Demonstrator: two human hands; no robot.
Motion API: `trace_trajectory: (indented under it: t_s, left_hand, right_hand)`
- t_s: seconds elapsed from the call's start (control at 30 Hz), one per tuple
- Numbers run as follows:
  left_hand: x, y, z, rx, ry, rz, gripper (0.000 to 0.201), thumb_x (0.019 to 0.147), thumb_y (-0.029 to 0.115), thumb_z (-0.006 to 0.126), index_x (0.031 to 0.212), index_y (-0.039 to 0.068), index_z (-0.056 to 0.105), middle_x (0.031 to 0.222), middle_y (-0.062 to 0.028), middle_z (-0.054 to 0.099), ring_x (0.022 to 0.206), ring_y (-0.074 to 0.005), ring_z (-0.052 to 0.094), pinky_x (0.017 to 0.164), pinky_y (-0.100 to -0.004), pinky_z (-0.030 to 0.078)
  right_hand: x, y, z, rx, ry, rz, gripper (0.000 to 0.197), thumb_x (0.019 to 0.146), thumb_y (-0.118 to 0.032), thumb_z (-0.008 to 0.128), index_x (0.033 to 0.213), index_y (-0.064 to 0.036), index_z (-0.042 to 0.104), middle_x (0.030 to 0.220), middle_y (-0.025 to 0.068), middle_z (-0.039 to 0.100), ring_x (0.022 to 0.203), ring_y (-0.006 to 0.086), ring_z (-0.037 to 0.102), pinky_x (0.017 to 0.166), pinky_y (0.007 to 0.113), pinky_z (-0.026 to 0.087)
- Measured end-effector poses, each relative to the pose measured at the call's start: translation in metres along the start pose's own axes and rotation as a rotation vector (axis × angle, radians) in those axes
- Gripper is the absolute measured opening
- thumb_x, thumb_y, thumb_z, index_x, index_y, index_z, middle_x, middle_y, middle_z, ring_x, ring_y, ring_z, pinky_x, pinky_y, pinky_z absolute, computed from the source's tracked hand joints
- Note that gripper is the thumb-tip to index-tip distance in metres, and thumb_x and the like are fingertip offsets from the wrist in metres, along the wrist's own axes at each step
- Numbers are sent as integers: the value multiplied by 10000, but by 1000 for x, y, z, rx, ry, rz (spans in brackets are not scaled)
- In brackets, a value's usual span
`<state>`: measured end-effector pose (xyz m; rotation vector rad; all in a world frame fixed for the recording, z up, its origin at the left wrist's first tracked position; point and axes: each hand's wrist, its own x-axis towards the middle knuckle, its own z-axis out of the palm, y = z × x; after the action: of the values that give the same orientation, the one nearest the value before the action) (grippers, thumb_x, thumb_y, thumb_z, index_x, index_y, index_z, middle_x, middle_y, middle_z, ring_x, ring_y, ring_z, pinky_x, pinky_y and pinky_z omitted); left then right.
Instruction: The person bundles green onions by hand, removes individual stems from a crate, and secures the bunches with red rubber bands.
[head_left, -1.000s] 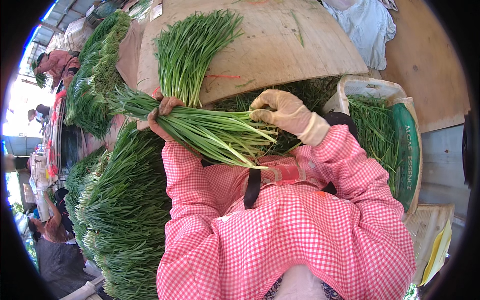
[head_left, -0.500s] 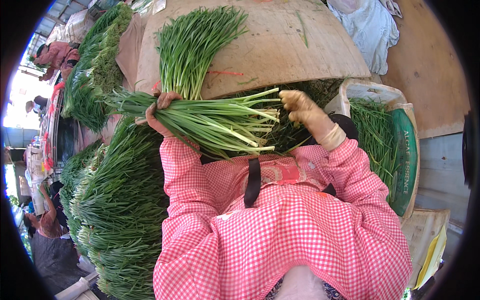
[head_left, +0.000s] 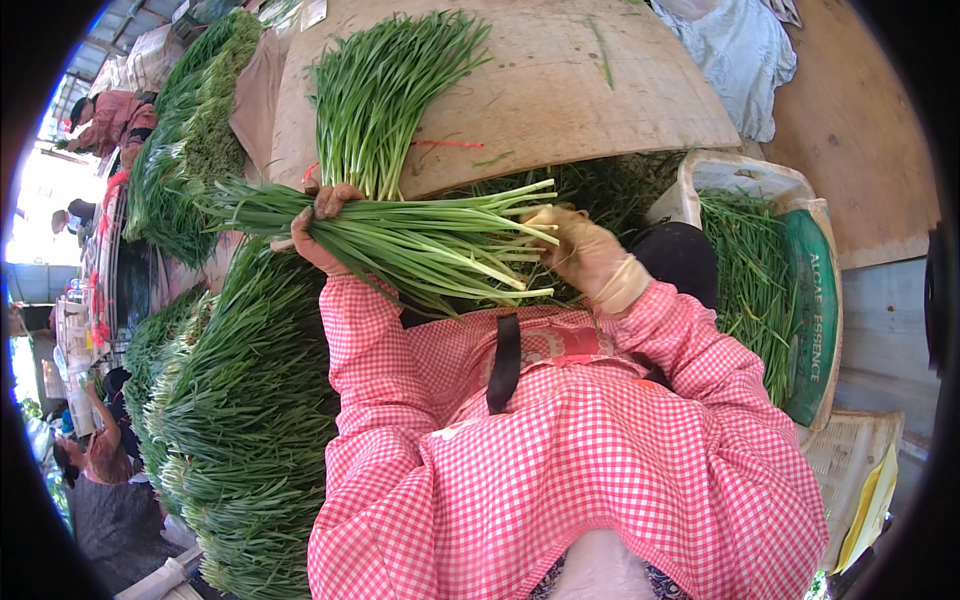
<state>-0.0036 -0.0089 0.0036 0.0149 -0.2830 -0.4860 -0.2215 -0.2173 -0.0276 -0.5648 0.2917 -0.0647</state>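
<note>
My left hand point(head_left: 325, 225) is closed round a loose bunch of garlic chives point(head_left: 410, 235), gripping it nearer its leafy end. The bunch lies level in front of me, its dark leaves to the left and its pale stem ends to the right. At those stem ends is my gloved right hand point(head_left: 585, 255), its fingers curled in and pressed against the stems, slightly blurred. Behind the bunch, another pile of garlic chives point(head_left: 385, 100) rests on a wooden board point(head_left: 560, 90). A red tie point(head_left: 445, 143) lies by this pile.
Large stacks of garlic chives point(head_left: 240, 420) rise close on my left. To my right stands a pale crate point(head_left: 690, 195) with loose greens point(head_left: 745, 280) and a green-and-white sack point(head_left: 810, 310). A light blue cloth point(head_left: 735, 65) hangs at the far right. Other people point(head_left: 105, 445) work at far left.
My right hand has moved left and slightly down, from beside the pale stem ends onto them, and its fingers have curled in. My left hand keeps its hold, nearly still.
</note>
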Motion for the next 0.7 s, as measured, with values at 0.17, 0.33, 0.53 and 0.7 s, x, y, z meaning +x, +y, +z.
trace_trajectory:
  t_s: [0.17, 0.33, 0.53, 0.7]
  left_hand:
    - [0, 4, 5, -17, 20, 37, 262, 707, 42, 527, 945, -27, 440, 652, -14, 411, 618, -135, 444, 746, -300, 445]
    - [-4, -2, 14, 103, 178, 129, 150, 714, 119, 474, 801, 45, 376, 684, -21, 335, 622, -141, 390, 732, -319, 427]
    - [-3, -17, 11, 170, 42, 46, 181, 750, 107, 478, 903, 17, 442, 646, -8, 352, 614, -127, 383, 747, -283, 426]
    - [-7, -11, 14, 179, 75, 9, 132, 751, 96, 477, 864, 30, 465, 637, -7, 364, 599, -126, 396, 743, -285, 436]
  right_hand:
    - [-22, -52, -31, 240, 165, -163, 146, 861, -206, 576, 866, -62, 597, 815, 44, 606, 708, 130, 562, 657, 265, 453]
    - [-54, -41, 9, -296, -33, 249, 488, 873, -505, 456, 987, -49, 589, 827, 37, 606, 621, 90, 504, 575, 208, 401]
    - [-21, -3, 26, -669, -168, 259, 535, 848, -544, 475, 951, -34, 599, 773, 16, 569, 608, 64, 449, 565, 192, 372]
    - [-17, -12, 32, -717, -158, 111, 323, 906, -343, 497, 852, -40, 596, 622, -30, 501, 545, 49, 405, 513, 195, 347]
